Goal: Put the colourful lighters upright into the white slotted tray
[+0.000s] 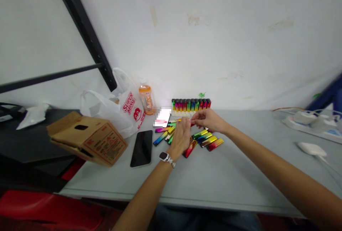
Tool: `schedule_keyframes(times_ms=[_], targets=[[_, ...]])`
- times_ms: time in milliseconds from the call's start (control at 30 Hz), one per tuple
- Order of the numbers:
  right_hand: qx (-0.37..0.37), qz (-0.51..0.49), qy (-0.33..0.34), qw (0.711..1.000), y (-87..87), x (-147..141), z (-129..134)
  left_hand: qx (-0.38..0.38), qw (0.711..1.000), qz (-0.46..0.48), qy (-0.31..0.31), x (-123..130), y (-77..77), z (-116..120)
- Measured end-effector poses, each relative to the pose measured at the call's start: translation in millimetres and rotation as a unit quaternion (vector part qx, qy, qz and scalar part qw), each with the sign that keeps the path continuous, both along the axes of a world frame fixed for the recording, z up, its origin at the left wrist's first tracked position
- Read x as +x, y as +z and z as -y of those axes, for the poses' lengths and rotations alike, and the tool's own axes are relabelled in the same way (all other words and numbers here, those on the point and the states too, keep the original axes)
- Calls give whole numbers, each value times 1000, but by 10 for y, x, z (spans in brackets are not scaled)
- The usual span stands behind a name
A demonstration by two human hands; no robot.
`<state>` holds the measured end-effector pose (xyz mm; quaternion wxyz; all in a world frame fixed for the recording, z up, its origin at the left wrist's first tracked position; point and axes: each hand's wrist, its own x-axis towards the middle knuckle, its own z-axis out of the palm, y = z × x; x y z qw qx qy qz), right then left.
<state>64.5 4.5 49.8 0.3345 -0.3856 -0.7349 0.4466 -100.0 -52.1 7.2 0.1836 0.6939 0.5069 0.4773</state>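
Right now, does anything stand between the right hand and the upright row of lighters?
Nothing visible blocks the way: the right hand is close in front of the right end of the upright lighters, with a white strip along their foot.

Tabletop (256, 127): I can pass right of right hand (210, 119).
Lighter row (188, 105): blocks beyond it.
Loose lighters (205, 138): obstruct nearside.

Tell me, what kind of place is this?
Probably a plain indoor workspace: a flat grey table against a scuffed white wall, with a white plastic power strip on it.
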Motion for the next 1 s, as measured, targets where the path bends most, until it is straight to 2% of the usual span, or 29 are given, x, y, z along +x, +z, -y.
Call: schedule_keyframes(times_ms=[133,200,300,400,500,600,1000], targets=[[122,57,-6,991,257,-224,-315,28,994,40,102,-210,7,-4],[191,119,-3,974,387,-400,-502,38,988,17,146,-359,-18,-18],[281,239,20,929,503,-711,-775,18,982,-84,166,-548,-66,-26],[335,342,58,876,512,-982,-993,-22,968,-178,174,-614,-77,-3],[349,398,70,846,485,-1130,-1143,-57,952,-236,188,-588,-45,29],[356,416,69,834,482,-1176,-1248,-77,944,-258,192,-552,-15,41],[320,428,78,841,469,-1319,-1387,-102,936,-286,179,-496,17,31]])
